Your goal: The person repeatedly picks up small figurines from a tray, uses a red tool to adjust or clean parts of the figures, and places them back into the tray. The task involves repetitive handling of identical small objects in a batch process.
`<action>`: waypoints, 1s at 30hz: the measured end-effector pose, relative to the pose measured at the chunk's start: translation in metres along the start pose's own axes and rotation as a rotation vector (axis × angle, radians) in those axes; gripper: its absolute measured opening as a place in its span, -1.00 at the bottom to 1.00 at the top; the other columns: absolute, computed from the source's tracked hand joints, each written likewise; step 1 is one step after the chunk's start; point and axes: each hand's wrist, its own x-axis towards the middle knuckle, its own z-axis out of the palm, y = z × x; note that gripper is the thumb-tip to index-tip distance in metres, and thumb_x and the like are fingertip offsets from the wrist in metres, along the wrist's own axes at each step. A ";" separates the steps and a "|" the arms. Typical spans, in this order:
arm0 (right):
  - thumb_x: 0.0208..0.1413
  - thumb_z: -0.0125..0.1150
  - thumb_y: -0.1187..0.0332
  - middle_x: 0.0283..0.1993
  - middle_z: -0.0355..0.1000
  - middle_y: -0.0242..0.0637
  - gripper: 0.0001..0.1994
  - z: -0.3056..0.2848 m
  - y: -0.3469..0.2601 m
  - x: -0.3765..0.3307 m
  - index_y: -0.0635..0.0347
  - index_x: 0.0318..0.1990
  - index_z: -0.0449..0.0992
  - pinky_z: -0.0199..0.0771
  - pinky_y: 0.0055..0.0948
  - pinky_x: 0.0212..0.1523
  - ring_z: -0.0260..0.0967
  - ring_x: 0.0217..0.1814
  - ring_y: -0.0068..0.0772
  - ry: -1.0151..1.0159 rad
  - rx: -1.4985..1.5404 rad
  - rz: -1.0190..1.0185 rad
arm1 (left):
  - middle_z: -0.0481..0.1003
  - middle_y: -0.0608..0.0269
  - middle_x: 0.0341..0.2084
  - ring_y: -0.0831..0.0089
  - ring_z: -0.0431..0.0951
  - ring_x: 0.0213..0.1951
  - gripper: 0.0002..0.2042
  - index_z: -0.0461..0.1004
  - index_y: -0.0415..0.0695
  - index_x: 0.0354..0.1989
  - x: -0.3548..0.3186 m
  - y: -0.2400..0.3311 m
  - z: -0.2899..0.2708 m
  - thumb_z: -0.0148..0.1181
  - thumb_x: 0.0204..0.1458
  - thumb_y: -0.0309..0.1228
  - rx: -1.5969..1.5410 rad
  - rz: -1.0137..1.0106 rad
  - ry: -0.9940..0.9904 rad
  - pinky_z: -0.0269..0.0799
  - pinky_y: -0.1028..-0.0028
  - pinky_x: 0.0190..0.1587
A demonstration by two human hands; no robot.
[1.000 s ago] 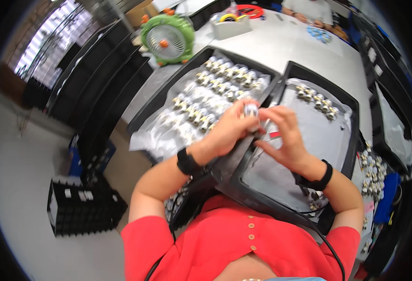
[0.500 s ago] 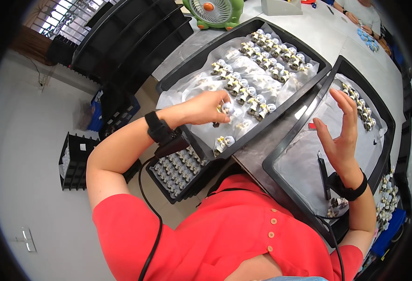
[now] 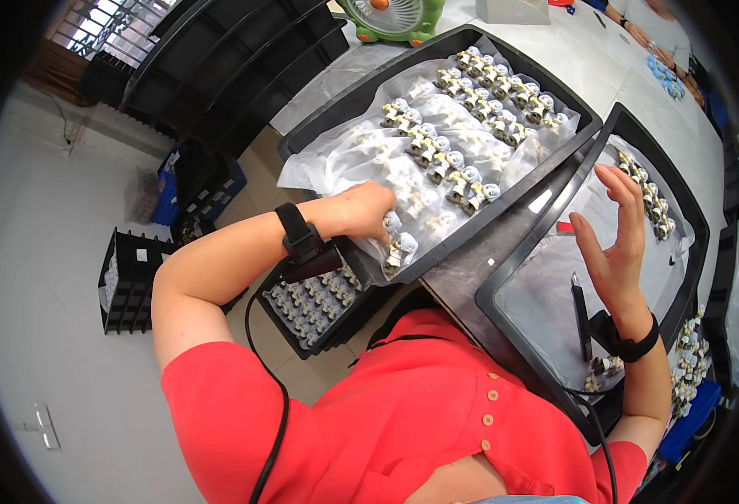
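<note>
My left hand (image 3: 362,210) is closed around a small blue-and-white figurine (image 3: 392,222), low over the near corner of a large black tray (image 3: 462,237). Its fingertips are partly hidden. Right beside it another figurine (image 3: 401,249) stands on the thin white sheet lining that tray. Rows of similar figurines (image 3: 433,155) stand farther in, and some show faintly through the sheet. My right hand (image 3: 620,252) hovers over a second black tray (image 3: 504,277), fingers apart with nothing in them. Below it a black utility knife (image 3: 580,317) lies on the lining.
A short row of figurines (image 3: 651,202) stands at the far side of the right tray. Tall stacked black trays (image 3: 226,76) rise at the upper left. A green fan (image 3: 392,18) sits behind the left tray. Another person's hands (image 3: 651,46) work across the table.
My left hand has lowered toward me and left, bringing its figurine next to the one at the tray's near corner. My right hand stays nearly still.
</note>
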 end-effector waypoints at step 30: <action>-0.19 0.26 0.31 -0.19 0.43 -0.18 -0.73 -0.022 0.164 0.018 0.19 -0.28 0.50 0.34 -0.13 -0.12 0.34 -0.06 -0.10 -0.410 -0.716 0.572 | 0.52 -0.01 -0.28 0.24 0.56 -0.33 -0.57 0.47 -0.25 -0.11 -0.019 0.011 -0.019 0.35 -0.15 -0.29 -0.149 0.221 0.195 0.45 0.38 -0.23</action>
